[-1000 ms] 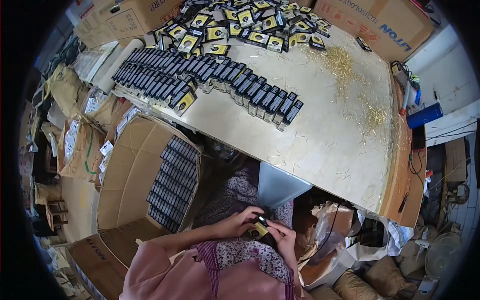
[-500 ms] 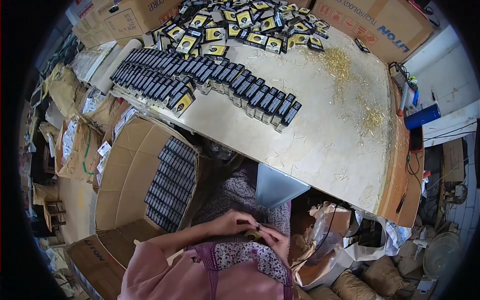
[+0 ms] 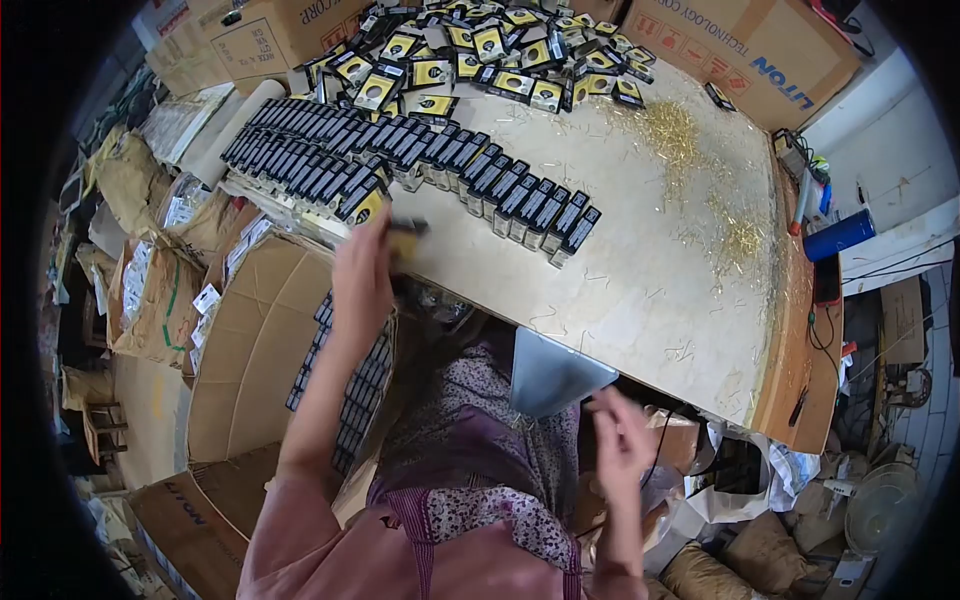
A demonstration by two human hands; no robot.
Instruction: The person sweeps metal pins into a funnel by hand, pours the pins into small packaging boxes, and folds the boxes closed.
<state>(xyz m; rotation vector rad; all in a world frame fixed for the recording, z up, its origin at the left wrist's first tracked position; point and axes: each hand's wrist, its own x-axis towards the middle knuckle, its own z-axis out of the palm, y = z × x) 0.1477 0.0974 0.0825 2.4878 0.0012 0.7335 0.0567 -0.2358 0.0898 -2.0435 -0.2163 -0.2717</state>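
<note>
- My right hand is loosely open beside the grey tray, apparently empty.
- Packed boxes line the carton, partly behind my arm.
- My left hand grips a blurred small box at the table edge, near many standing rows.
- Farther, a large loose pile lies unarranged.

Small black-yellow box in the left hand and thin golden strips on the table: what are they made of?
Small black-yellow box: perhaps printed cardboard, judging by its two-tone colouring; blur hides the finish. Thin golden strips: probably shiny metal, since they glint, though coated plastic is possible.
</note>
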